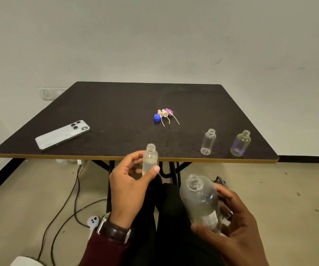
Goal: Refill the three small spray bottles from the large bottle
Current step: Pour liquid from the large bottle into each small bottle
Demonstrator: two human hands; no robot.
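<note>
Two hands busy: left hand [128, 181] fingers grip small bottle [150, 160]; right hand [237, 225] fingers wrap large bottle [201, 200], both uncapped.

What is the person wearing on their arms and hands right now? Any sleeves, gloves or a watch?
Both hands are bare, no gloves. The left hand has a wristwatch with a dark brown strap and silver metal case, above a maroon sleeve. The right hand shows no watch or sleeve within the frame.

A dark brown square table [116, 104] with pale wooden edging stands against plain off-white walls [154, 35]; beige floor [30, 189] carries black cables [62, 208], perhaps power leads.
</note>
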